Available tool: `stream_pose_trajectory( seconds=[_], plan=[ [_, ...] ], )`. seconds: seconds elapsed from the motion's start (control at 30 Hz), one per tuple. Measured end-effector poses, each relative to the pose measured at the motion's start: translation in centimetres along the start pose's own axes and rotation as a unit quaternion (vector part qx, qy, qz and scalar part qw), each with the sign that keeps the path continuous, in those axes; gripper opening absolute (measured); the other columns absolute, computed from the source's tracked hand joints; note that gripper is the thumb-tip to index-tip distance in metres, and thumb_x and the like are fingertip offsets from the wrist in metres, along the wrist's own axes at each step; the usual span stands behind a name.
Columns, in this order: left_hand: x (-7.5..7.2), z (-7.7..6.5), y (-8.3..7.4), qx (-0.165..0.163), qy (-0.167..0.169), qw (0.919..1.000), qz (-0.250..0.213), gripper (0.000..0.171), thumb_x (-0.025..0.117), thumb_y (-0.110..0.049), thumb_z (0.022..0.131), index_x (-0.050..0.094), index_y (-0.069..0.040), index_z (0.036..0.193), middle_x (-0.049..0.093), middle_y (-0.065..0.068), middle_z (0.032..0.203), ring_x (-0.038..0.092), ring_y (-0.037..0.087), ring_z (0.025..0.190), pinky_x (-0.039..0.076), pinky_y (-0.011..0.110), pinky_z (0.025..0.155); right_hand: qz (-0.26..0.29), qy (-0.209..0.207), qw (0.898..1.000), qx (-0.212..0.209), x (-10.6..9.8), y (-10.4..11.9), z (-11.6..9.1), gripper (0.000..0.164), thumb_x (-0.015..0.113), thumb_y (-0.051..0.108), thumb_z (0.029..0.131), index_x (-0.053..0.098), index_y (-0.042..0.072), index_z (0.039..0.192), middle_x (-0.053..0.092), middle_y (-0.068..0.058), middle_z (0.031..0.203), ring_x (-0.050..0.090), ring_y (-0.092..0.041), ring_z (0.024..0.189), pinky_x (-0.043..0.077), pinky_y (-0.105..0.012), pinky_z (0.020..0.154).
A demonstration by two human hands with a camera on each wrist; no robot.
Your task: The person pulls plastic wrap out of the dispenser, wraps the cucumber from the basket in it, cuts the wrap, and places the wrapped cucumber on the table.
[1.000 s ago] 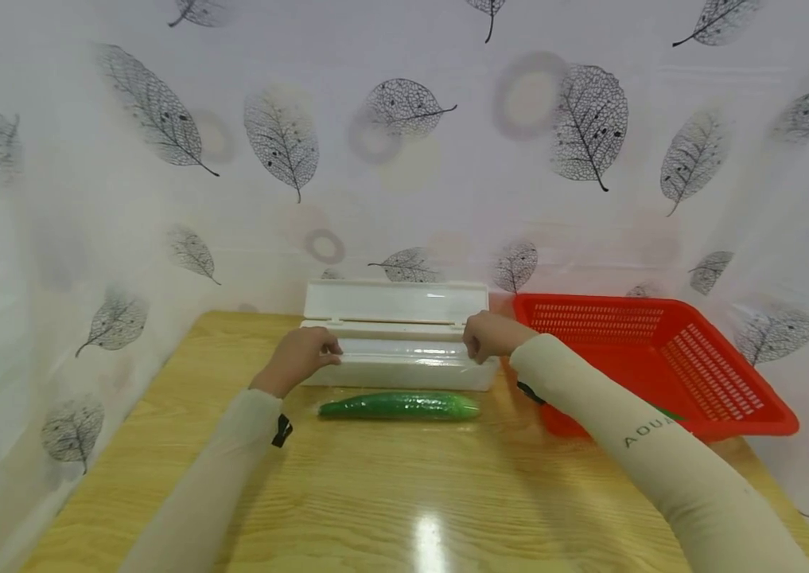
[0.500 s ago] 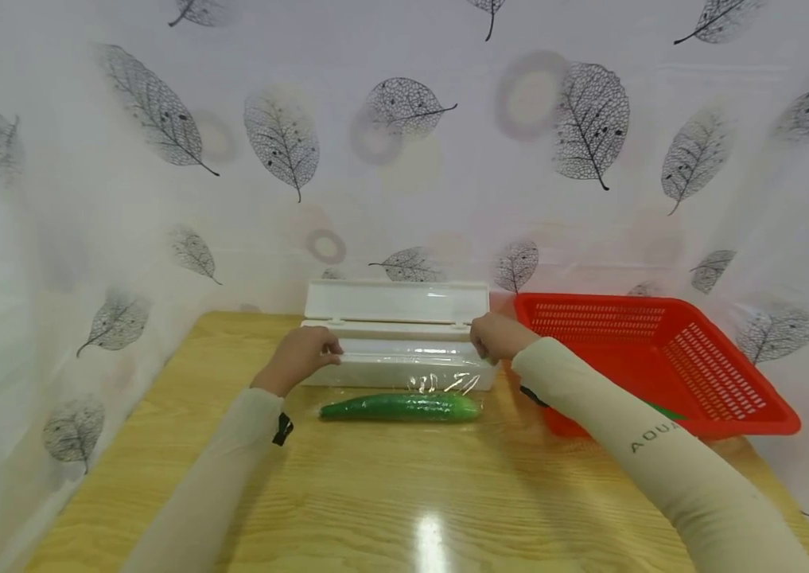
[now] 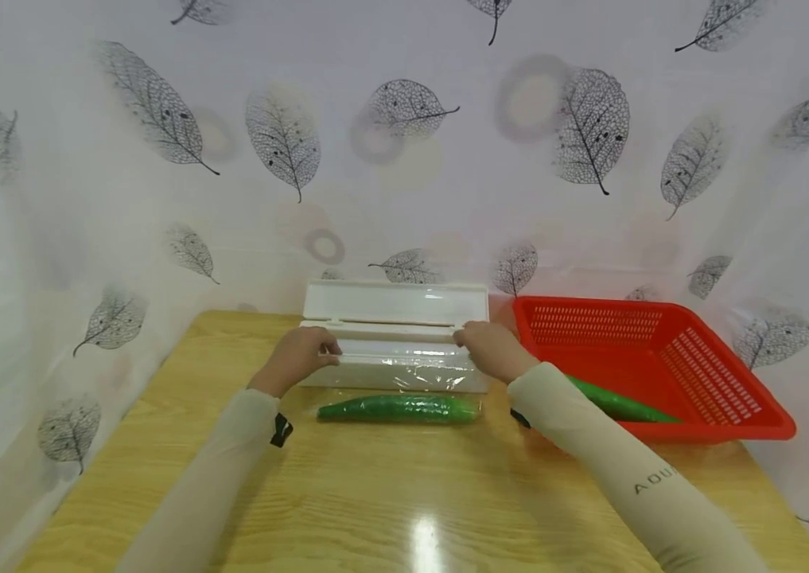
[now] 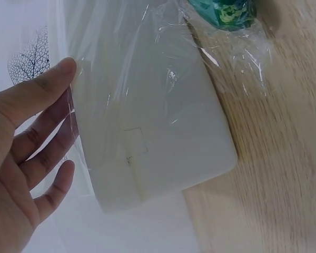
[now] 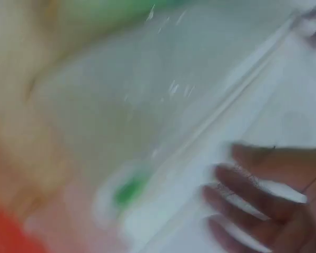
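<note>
A white cling film box stands at the back of the table with its lid raised. Clear cling film drapes from it, down its front face toward a cucumber lying in front. At the box's left end my left hand pinches the film at the edge, thumb in front and fingers behind. My right hand is over the right end near the lid hinge. In the blurred right wrist view its fingers are spread loosely beside the white rail, gripping nothing.
To the right stands a red plastic basket with perforated sides, a second cucumber inside it. Behind the wooden table hangs a leaf-patterned sheet.
My right hand has loosened from the film at the right end, straightened its fingers and shifted back and left over the box. More of the basket's cucumber shows. The left hand stays put.
</note>
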State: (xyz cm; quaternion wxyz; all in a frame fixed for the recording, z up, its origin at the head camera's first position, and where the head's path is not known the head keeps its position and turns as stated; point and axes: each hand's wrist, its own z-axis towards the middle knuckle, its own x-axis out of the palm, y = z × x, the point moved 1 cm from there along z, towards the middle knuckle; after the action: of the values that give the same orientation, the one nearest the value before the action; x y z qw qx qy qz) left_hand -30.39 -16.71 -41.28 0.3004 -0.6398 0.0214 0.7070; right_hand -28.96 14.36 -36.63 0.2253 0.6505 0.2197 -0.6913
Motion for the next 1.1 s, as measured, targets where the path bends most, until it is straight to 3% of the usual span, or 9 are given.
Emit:
stream_pose_trajectory(
  seconds=[0.13,0.23,0.37,0.57,0.73,0.87,1.0,1.1],
  plan=[
    [-0.2,0.0,-0.1,0.0,0.004,1.0,-0.003,0.012,0.074,-0.019,0.079,0.072,-0.01,0.086,0.071,0.003,0.085,0.063,0.017,0.079,0.054,0.036,0.075,-0.018,-0.073,0.992,-0.1,2.5,4.7,-0.9,0.013,0.071,0.01,0.08,0.066,0.008,0.092,0.063,-0.003,0.081,0.06,-0.016,0.069,0.051,-0.025,0.059],
    [-0.3,0.1,-0.2,-0.002,0.002,1.0,-0.007,0.013,0.074,-0.019,0.079,0.072,-0.01,0.087,0.071,0.003,0.086,0.063,0.017,0.079,0.054,0.036,0.076,-0.082,-0.097,0.982,-0.142,5.0,6.9,-1.6,0.016,0.071,0.019,0.081,0.064,0.01,0.092,0.061,-0.001,0.085,0.059,-0.014,0.074,0.05,-0.026,0.062],
    [-0.1,0.1,-0.1,-0.003,0.001,0.9999,-0.011,0.015,0.073,-0.02,0.079,0.072,-0.01,0.09,0.071,0.003,0.088,0.063,0.017,0.08,0.054,0.036,0.077,-0.167,-0.139,0.967,-0.133,7.7,7.7,-1.6,0.014,0.068,0.017,0.083,0.061,0.011,0.094,0.06,-0.002,0.09,0.059,-0.015,0.082,0.05,-0.028,0.066],
    [0.5,0.0,0.4,-0.002,-0.007,0.9999,-0.009,0.015,0.073,-0.02,0.079,0.071,-0.011,0.09,0.07,0.002,0.088,0.063,0.016,0.081,0.054,0.034,0.076,-0.197,-0.172,0.958,-0.117,9.2,7.6,-0.7,0.017,0.067,0.013,0.085,0.06,0.01,0.1,0.06,-0.004,0.097,0.061,-0.018,0.088,0.053,-0.03,0.072],
    [0.9,-0.2,0.6,0.013,-0.027,0.9995,-0.008,0.014,0.073,-0.02,0.08,0.071,-0.011,0.091,0.07,0.002,0.089,0.063,0.017,0.081,0.054,0.035,0.076,-0.177,-0.16,0.965,-0.111,9.4,7.8,-0.7,0.017,0.067,0.01,0.085,0.059,0.011,0.1,0.059,-0.003,0.093,0.06,-0.017,0.085,0.052,-0.03,0.071],
    [0.8,-0.7,0.3,0.031,-0.068,0.9972,0.006,0.015,0.073,-0.019,0.08,0.071,-0.01,0.092,0.069,0.004,0.09,0.063,0.02,0.084,0.054,0.037,0.077,-0.146,-0.13,0.974,-0.117,8.8,8.7,-1.9,0.02,0.067,0.006,0.083,0.057,0.011,0.1,0.059,-0.002,0.091,0.058,-0.017,0.083,0.053,-0.029,0.071],
    [0.2,-1.8,-1.7,0.059,-0.107,0.9921,0.03,0.016,0.072,-0.019,0.081,0.07,-0.009,0.094,0.068,0.005,0.092,0.063,0.021,0.085,0.054,0.037,0.077,-0.123,-0.095,0.98,-0.127,7.8,9.6,-3.6,0.021,0.068,0.007,0.082,0.058,0.011,0.1,0.06,-0.002,0.092,0.057,-0.015,0.082,0.052,-0.025,0.066],
    [0.0,-3.3,-4.4,0.091,-0.071,0.9929,0.028,0.015,0.069,-0.021,0.084,0.068,-0.01,0.094,0.067,0.003,0.091,0.063,0.017,0.082,0.055,0.031,0.074,-0.096,-0.067,0.985,-0.13,7.3,10.0,-4.7,0.024,0.071,0.009,0.081,0.059,0.011,0.102,0.061,-0.002,0.094,0.056,-0.015,0.081,0.051,-0.025,0.065]
  ],
)
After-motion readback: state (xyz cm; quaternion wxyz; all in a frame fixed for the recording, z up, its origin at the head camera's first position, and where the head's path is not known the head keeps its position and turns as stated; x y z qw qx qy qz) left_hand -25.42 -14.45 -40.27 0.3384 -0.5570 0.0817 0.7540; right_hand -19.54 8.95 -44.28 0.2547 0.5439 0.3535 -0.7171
